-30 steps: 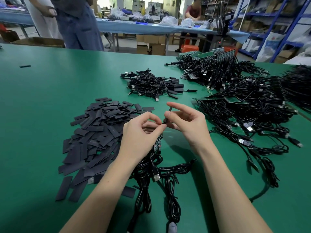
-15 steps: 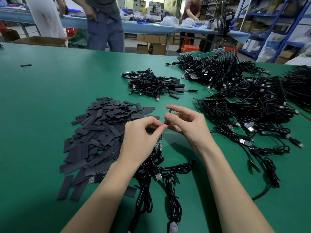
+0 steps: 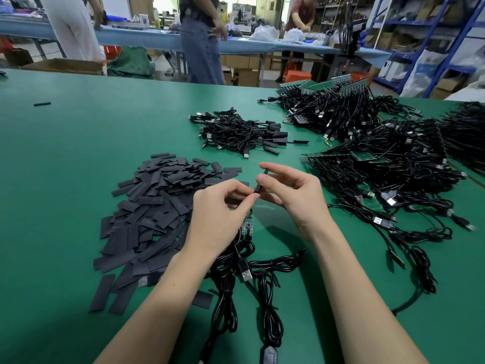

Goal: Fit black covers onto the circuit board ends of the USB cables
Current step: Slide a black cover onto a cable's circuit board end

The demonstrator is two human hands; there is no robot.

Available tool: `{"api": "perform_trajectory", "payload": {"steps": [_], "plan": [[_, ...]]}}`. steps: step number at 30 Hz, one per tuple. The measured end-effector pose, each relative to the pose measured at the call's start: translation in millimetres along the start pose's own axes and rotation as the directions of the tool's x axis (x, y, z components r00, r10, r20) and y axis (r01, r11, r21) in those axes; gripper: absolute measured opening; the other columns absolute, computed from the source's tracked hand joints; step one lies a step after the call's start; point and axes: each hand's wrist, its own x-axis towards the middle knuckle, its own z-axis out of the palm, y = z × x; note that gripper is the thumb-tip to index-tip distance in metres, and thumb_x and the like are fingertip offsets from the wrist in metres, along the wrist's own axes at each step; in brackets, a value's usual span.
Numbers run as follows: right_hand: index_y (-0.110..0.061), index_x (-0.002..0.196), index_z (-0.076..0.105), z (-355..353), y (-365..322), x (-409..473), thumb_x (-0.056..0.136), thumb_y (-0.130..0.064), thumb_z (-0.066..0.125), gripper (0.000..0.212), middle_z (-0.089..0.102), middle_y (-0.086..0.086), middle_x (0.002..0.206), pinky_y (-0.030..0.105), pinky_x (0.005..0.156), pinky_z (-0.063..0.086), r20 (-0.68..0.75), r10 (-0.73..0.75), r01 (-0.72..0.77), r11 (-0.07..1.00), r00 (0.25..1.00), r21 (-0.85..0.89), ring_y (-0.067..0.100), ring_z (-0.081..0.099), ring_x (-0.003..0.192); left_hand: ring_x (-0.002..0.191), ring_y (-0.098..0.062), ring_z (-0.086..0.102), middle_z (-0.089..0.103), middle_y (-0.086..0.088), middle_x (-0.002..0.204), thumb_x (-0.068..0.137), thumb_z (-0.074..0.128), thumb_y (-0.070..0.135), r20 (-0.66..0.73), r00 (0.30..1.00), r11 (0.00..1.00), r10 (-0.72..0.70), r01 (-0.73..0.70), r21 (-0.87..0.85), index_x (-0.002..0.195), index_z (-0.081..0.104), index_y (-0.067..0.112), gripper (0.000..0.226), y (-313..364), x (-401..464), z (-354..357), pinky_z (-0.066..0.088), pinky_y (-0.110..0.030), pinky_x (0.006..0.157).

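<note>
Bright overhead light, soft shadows (edges warped).

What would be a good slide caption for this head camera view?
Both hands, left hand and right hand, pinch a black cover above the green table, beside a pile of covers.

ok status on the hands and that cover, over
Right hand pinches black cover. Left hand pinches its lower end. Bare circuit boards lie under left hand. Nothing in the way.

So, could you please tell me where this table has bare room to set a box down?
The green table is bare left of the pile of black covers, out to a stray strip. The right is crowded with cable heaps.
</note>
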Motion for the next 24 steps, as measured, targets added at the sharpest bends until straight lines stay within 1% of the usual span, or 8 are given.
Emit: {"api": "perform_trajectory", "payload": {"steps": [5,8,11,14,16,20,21,24], "plan": [[-0.006,0.107,0.076,0.4,0.8,0.9,0.086,0.000,0.076,0.022,0.075,0.010,0.083,0.027,0.072,0.061,-0.010,-0.003,0.003,1.000,1.000,0.002,0.019,0.072,0.075,0.077,0.003,0.069,0.074,0.014,0.077,0.084,0.081,0.021,0.030,0.999,1.000,-0.020,0.020,0.004,0.085,0.076,0.020,0.005,2.6,1.0,-1.0,0.053,-0.013,0.070],[-0.015,0.108,0.077,-4.1,-2.3,3.3,0.086,-0.004,0.077,0.024,0.075,0.011,0.081,0.026,0.074,0.059,-0.088,-0.026,0.031,0.997,0.996,0.065,0.020,0.069,0.077,0.094,0.006,0.064,0.071,0.017,0.095,0.078,0.084,0.042,0.129,0.987,0.995,-0.093,0.088,0.048,0.100,0.067,0.028,0.031,4.1,4.7,-3.4,0.048,-0.012,0.080],[-0.020,0.117,0.070,-10.1,-5.5,6.6,0.086,-0.006,0.078,0.035,0.075,0.005,0.078,0.025,0.073,0.059,-0.196,-0.038,0.068,0.987,0.980,0.146,0.017,0.071,0.078,0.093,0.005,0.060,0.067,0.016,0.098,0.070,0.086,0.054,0.299,0.927,0.974,-0.227,0.209,0.092,0.101,0.062,0.032,0.045,2.3,9.9,-10.0,0.045,-0.010,0.078],[-0.018,0.121,0.067,-8.9,-6.8,7.4,0.087,-0.007,0.077,0.038,0.075,0.002,0.077,0.023,0.073,0.058,-0.218,-0.057,0.094,0.982,0.974,0.164,0.014,0.071,0.079,0.076,-0.001,0.063,0.068,0.012,0.090,0.076,0.087,0.036,0.406,0.884,0.972,-0.233,0.219,0.082,0.092,0.069,0.030,0.025,2.8,12.3,-11.3,0.052,-0.015,0.078],[-0.018,0.119,0.067,-6.8,-7.8,7.5,0.088,-0.009,0.077,0.034,0.075,0.001,0.076,0.024,0.072,0.058,-0.232,-0.060,0.101,0.980,0.971,0.171,0.015,0.070,0.079,0.070,-0.006,0.065,0.069,0.007,0.092,0.079,0.085,0.027,0.418,0.876,0.969,-0.240,0.241,0.052,0.091,0.071,0.030,0.018,5.8,13.9,-12.5,0.056,-0.026,0.083],[-0.016,0.116,0.067,-9.5,-7.2,10.4,0.092,-0.021,0.073,0.025,0.076,0.002,0.083,0.027,0.067,0.060,-0.314,-0.012,0.078,0.977,0.949,0.198,0.017,0.070,0.078,0.086,-0.030,0.073,0.072,0.005,0.097,0.083,0.081,0.019,0.376,0.888,0.960,-0.263,0.280,0.009,0.094,0.072,0.029,0.017,10.1,19.3,-19.1,0.056,-0.041,0.090],[-0.016,0.114,0.067,-10.6,-6.3,11.3,0.094,-0.028,0.071,0.024,0.077,0.002,0.086,0.028,0.065,0.060,-0.341,0.028,0.039,0.981,0.940,0.189,0.018,0.071,0.076,0.089,-0.031,0.072,0.072,0.005,0.098,0.084,0.080,0.018,0.347,0.900,0.961,-0.263,0.275,0.014,0.095,0.072,0.029,0.018,10.8,21.4,-20.8,0.056,-0.041,0.091],[-0.019,0.110,0.065,-10.9,-2.4,12.7,0.101,-0.045,0.055,0.029,0.077,-0.002,0.080,0.025,0.055,0.058,-0.376,0.179,-0.133,0.980,0.909,0.145,0.014,0.070,0.064,0.081,-0.018,0.074,0.073,0.008,0.098,0.084,0.077,0.014,0.279,0.932,0.973,-0.231,0.222,0.063,0.094,0.071,0.031,0.021,13.2,30.2,-22.5,0.056,-0.035,0.090]]}}
